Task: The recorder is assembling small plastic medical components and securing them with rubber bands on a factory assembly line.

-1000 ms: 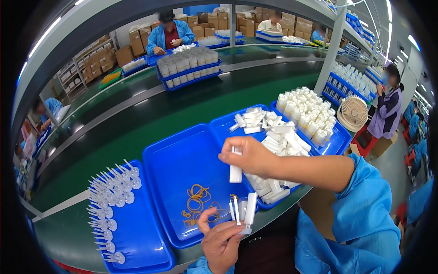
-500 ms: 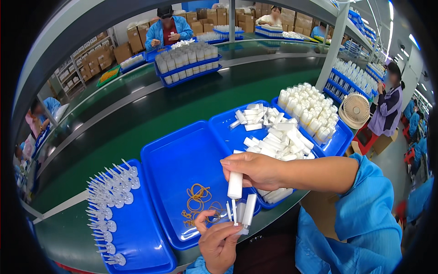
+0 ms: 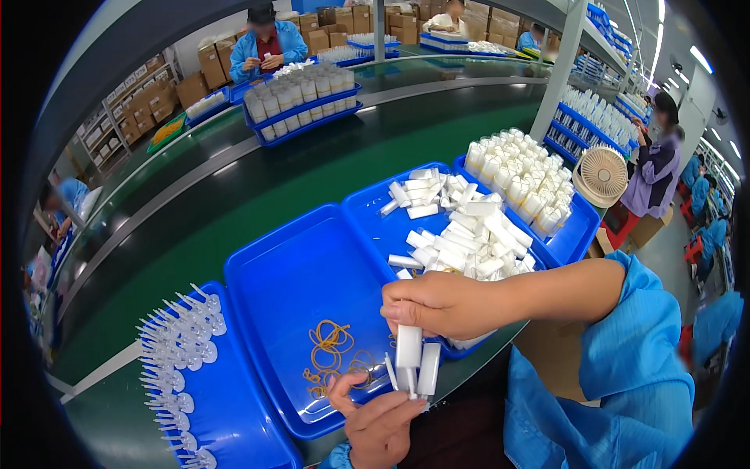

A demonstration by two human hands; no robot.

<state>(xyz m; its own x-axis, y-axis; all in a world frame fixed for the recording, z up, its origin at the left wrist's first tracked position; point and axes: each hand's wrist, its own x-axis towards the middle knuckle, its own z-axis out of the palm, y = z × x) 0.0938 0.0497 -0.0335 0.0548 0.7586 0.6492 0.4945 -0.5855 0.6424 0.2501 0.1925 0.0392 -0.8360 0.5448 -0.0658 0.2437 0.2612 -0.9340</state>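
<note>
My left hand (image 3: pixel 379 426), low in the middle, pinches a small clear plastic base with thin upright stems (image 3: pixel 391 371). One white cylinder (image 3: pixel 429 367) stands on that base; another stem beside it is bare. From above, my right hand (image 3: pixel 437 305) grips a second white cylinder (image 3: pixel 408 348), its lower end down around a stem. Fingers hide most of the base. Behind my right hand, many loose white cylinders (image 3: pixel 453 246) in clear wrap lie heaped in a blue tray (image 3: pixel 367 211). Tan rubber bands (image 3: pixel 332 344) lie in the middle blue tray (image 3: pixel 273 273).
A left blue tray (image 3: pixel 242 414) holds rows of clear spiked pieces (image 3: pixel 176 352). Banded bundles of white cylinders (image 3: pixel 519 176) fill a tray at right, near a beige fan (image 3: pixel 601 176). A green conveyor (image 3: pixel 312 168) runs beyond, with stacked trays (image 3: pixel 301 109) and co-workers across it.
My right hand has lowered the white cylinder onto a stem, so its lower end now sits close to my left fingers. The view has shifted slightly.
</note>
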